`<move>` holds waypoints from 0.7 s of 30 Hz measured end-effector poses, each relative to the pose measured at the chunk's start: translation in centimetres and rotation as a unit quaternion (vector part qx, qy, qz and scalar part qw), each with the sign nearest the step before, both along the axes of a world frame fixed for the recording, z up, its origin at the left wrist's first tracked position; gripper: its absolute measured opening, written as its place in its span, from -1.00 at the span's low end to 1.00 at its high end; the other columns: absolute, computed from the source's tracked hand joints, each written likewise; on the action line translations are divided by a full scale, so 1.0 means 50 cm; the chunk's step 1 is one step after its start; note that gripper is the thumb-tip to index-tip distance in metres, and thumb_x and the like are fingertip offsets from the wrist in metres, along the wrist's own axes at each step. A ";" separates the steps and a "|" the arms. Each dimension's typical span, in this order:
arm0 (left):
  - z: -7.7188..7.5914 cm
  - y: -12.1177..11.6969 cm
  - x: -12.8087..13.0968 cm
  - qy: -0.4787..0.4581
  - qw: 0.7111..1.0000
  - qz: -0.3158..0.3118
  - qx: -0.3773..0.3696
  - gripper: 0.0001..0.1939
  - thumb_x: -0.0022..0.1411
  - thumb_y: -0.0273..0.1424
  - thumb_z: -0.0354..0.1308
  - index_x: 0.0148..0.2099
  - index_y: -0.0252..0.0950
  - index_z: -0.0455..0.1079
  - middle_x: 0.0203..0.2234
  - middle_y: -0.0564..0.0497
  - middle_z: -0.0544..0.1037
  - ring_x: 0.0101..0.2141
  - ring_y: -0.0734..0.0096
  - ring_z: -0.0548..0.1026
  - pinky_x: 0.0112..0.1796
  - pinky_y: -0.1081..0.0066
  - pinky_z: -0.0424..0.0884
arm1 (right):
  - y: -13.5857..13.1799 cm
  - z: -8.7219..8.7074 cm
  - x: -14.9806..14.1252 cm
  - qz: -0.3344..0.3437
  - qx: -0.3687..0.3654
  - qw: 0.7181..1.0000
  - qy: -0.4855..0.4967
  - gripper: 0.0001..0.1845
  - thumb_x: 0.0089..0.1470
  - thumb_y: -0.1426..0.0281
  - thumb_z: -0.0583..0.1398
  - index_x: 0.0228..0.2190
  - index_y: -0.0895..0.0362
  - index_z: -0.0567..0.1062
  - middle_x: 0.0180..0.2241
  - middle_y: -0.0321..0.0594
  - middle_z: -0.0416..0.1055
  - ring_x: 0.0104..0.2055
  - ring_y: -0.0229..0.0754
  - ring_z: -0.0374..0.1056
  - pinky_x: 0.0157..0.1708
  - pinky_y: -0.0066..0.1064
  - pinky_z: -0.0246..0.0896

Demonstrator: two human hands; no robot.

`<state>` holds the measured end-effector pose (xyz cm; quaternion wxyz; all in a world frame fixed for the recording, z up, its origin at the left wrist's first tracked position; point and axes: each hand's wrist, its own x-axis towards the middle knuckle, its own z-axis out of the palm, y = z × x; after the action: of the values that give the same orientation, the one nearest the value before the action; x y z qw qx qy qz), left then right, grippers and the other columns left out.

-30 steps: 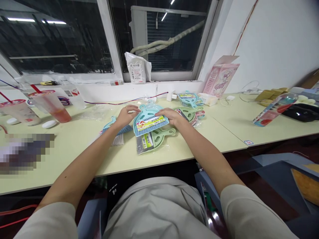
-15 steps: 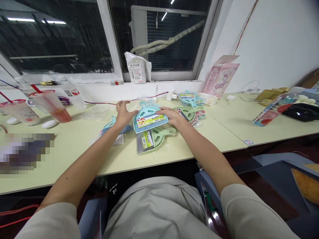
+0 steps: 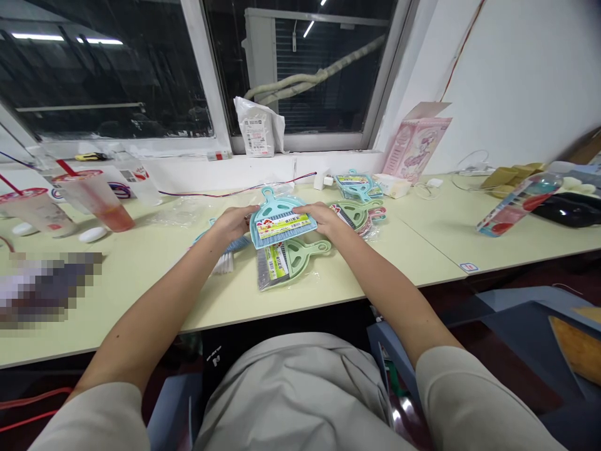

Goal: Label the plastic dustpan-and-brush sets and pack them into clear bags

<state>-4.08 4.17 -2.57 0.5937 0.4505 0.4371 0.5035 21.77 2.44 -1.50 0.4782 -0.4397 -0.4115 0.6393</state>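
Between my hands is a light blue dustpan and brush set [image 3: 283,220], its handle pointing away from me and a yellow-green label across it. My left hand [image 3: 236,222] grips its left edge, while my right hand [image 3: 318,219] pinches the right edge. Just below it on the table lies a green dustpan set [image 3: 293,262] in clear plastic, partly covered by the blue one. Blue brush bristles [image 3: 240,243] and white bristles [image 3: 224,263] show beside my left wrist. Another green dustpan set [image 3: 359,213] rests beyond my right hand, partly over something pink.
More blue dustpan sets [image 3: 359,186] lie near the wall. Drink cups [image 3: 109,207] with red straws stand at the left. A pink box [image 3: 417,147], a white charger [image 3: 323,180] and a tilted bottle [image 3: 516,203] are at the back and right of the table [image 3: 422,250].
My left hand has closed onto the left edge of the blue dustpan set; before, its fingers were raised and spread. My right hand keeps its hold.
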 end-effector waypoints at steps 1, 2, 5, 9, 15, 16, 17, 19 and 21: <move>0.000 0.000 0.001 -0.002 1.000 -0.009 -0.001 -0.71 0.04 -0.47 0.45 -0.16 -0.44 0.54 -0.31 -0.22 0.65 -0.36 0.23 0.62 -0.34 0.31 0.60 | -0.001 0.001 0.001 0.001 0.000 1.000 -0.002 -0.85 0.08 0.62 0.39 -0.32 0.32 0.53 -0.53 -0.09 0.57 -0.53 -0.10 0.52 -0.49 -0.33 0.54; 0.000 -0.001 0.003 -0.002 1.000 -0.014 -0.001 -0.72 0.04 -0.49 0.43 -0.17 -0.45 0.55 -0.30 -0.23 0.65 -0.35 0.23 0.63 -0.33 0.31 0.61 | -0.002 0.002 0.001 0.007 -0.003 1.000 -0.006 -0.85 0.07 0.62 0.39 -0.32 0.32 0.53 -0.52 -0.09 0.58 -0.53 -0.10 0.52 -0.49 -0.33 0.54; 0.002 -0.005 0.007 0.009 1.000 -0.030 0.001 -0.76 0.04 -0.51 0.43 -0.20 -0.43 0.55 -0.30 -0.22 0.65 -0.35 0.22 0.64 -0.29 0.29 0.63 | -0.006 0.005 0.003 0.037 -0.012 0.999 -0.018 -0.84 0.06 0.63 0.40 -0.32 0.30 0.52 -0.50 -0.10 0.59 -0.52 -0.12 0.52 -0.47 -0.33 0.56; 0.008 -0.012 0.007 0.003 0.999 -0.047 0.002 -0.75 0.01 -0.54 0.44 -0.21 -0.39 0.53 -0.32 -0.18 0.65 -0.32 0.20 0.66 -0.24 0.25 0.64 | -0.006 0.005 0.002 0.045 0.002 0.999 -0.022 -0.82 0.06 0.66 0.37 -0.34 0.25 0.50 -0.48 -0.14 0.59 -0.48 -0.14 0.54 -0.46 -0.39 0.55; 0.013 -0.013 0.009 -0.016 1.000 0.003 -0.007 -0.77 0.06 -0.58 0.39 -0.18 -0.45 0.54 -0.33 -0.23 0.66 -0.32 0.11 0.68 -0.27 0.22 0.66 | 0.001 0.007 0.004 0.038 0.007 0.999 0.010 -0.89 0.16 0.68 0.23 -0.28 0.29 0.51 -0.45 -0.11 0.59 -0.42 -0.19 0.53 -0.37 -0.43 0.56; 0.013 -0.011 0.009 -0.024 0.999 0.022 -0.018 -0.76 0.07 -0.59 0.38 -0.16 -0.46 0.53 -0.33 -0.25 0.66 -0.32 0.09 0.68 -0.27 0.20 0.67 | -0.001 0.009 0.006 0.046 0.015 0.999 0.023 -0.87 0.17 0.68 0.22 -0.26 0.29 0.51 -0.42 -0.11 0.59 -0.40 -0.20 0.54 -0.34 -0.43 0.57; 0.013 -0.009 0.008 -0.034 0.998 0.037 -0.029 -0.75 0.09 -0.60 0.36 -0.14 -0.47 0.52 -0.34 -0.26 0.66 -0.32 0.07 0.68 -0.27 0.18 0.67 | -0.004 0.012 0.008 0.060 0.019 0.997 0.032 -0.86 0.19 0.67 0.21 -0.22 0.28 0.51 -0.39 -0.11 0.60 -0.37 -0.19 0.55 -0.30 -0.41 0.59; 0.013 -0.002 0.006 -0.054 0.996 0.057 -0.046 -0.73 0.12 -0.60 0.34 -0.09 -0.48 0.51 -0.34 -0.27 0.67 -0.32 0.05 0.69 -0.27 0.17 0.68 | -0.010 0.019 0.013 0.097 0.006 0.995 0.031 -0.87 0.24 0.59 0.21 -0.16 0.24 0.49 -0.34 -0.08 0.62 -0.32 -0.16 0.57 -0.26 -0.32 0.62; 0.013 0.004 0.002 -0.072 0.994 0.071 -0.052 -0.70 0.15 -0.60 0.33 -0.04 -0.48 0.49 -0.35 -0.26 0.67 -0.33 0.06 0.70 -0.28 0.20 0.68 | -0.014 0.026 0.018 0.126 -0.023 0.992 0.002 -0.89 0.29 0.49 0.21 -0.13 0.22 0.48 -0.33 -0.04 0.63 -0.34 -0.13 0.58 -0.30 -0.28 0.62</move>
<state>-3.98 4.37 -1.90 0.6087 0.3497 0.4497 0.5522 22.66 1.75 -0.19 0.3840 -0.3940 -0.4477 0.7049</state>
